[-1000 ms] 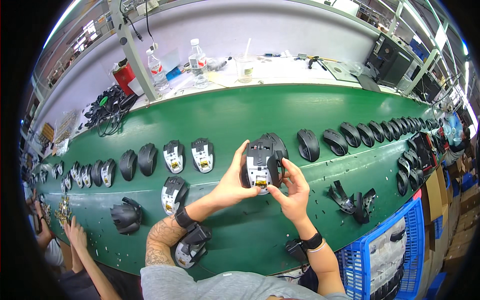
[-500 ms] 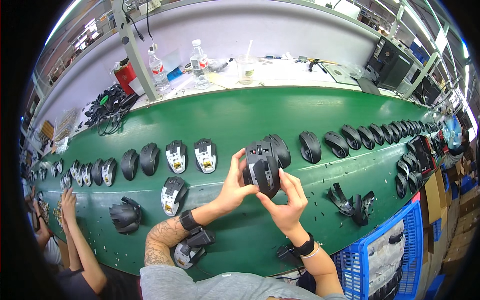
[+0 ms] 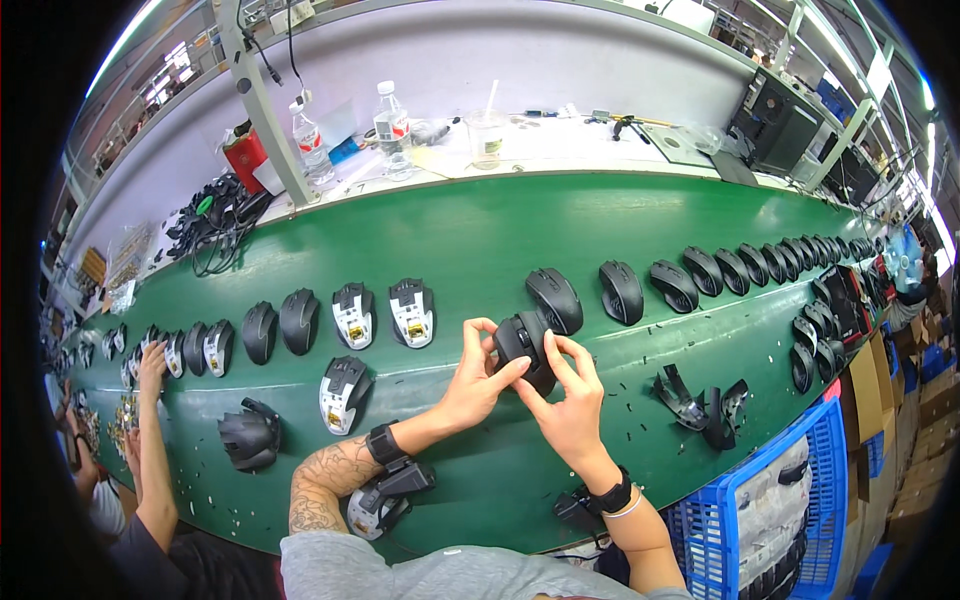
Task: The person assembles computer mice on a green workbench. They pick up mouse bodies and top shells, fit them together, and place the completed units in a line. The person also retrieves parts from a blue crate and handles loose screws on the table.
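Note:
Between my hands, a little above the green worktop (image 3: pixel 470 225), is a black computer mouse (image 3: pixel 522 338). My left hand (image 3: pixel 478 372) grips its left side, thumb bent across toward the near part. From the other side my right hand (image 3: pixel 568 392) holds it with thumb and fingers. Just beyond lies another black mouse (image 3: pixel 555 300), and a further black mouse (image 3: pixel 621 292) rests to its right. To the left are open mice with white insides, one (image 3: pixel 411 312) in the row and one (image 3: pixel 345 394) nearer me.
Stacked black shells (image 3: pixel 250 436) lie left, loose black shell parts (image 3: pixel 682 402) right. A blue crate (image 3: pixel 705 520) stands at the bench's right edge. Bottles (image 3: pixel 392 130) and a cup (image 3: pixel 487 138) stand on the back shelf. A co-worker's hand (image 3: pixel 152 365) reaches in at left.
The mouse in my hands has come down nearer the worktop and been turned, now showing its smooth black top instead of the side with openings. The co-worker's hand has moved farther up the bench.

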{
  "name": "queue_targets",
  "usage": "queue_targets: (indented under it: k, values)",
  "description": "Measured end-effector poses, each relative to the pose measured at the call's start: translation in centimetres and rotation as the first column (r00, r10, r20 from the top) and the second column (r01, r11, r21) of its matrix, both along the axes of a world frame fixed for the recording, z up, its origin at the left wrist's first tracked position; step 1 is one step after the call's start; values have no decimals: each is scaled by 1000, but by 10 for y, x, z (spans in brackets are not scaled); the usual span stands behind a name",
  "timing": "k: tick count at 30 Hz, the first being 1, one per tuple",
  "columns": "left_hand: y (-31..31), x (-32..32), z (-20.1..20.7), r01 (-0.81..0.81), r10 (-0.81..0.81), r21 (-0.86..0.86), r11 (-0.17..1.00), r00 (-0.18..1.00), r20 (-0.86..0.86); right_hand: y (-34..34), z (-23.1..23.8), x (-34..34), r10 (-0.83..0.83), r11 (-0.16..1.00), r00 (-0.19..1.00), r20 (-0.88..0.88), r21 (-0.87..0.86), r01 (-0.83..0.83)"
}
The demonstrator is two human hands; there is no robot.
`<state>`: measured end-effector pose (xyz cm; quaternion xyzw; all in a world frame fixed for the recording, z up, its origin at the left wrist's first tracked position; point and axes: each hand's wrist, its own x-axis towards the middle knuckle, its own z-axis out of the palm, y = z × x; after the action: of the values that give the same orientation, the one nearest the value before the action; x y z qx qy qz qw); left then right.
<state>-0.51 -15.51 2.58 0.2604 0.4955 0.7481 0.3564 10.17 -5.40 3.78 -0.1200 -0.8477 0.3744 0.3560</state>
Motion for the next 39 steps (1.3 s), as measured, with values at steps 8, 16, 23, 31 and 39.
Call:
queue_targets:
  k: [8,16,23,31,39]
  values:
    - [0,-9,3,-56,64,-69,996,991,119,-6,-11,-6,16,989,990,143,140,-36]
    - [-1,-3,10,-181,174,95,979,981,82,11,-26,-6,227,166,927,-300,-925,-341]
    - [0,-3,1,-201,198,-5,980,961,195,10,-44,-10,196,185,943,-268,-934,-304]
    - [3,-22,6,-120,184,-158,980,843,506,8,-42,-16,121,225,975,-189,-951,-212]
    - [2,-16,6,-16,48,-86,996,923,381,21,-49,-14,102,249,974,-204,-942,-223]
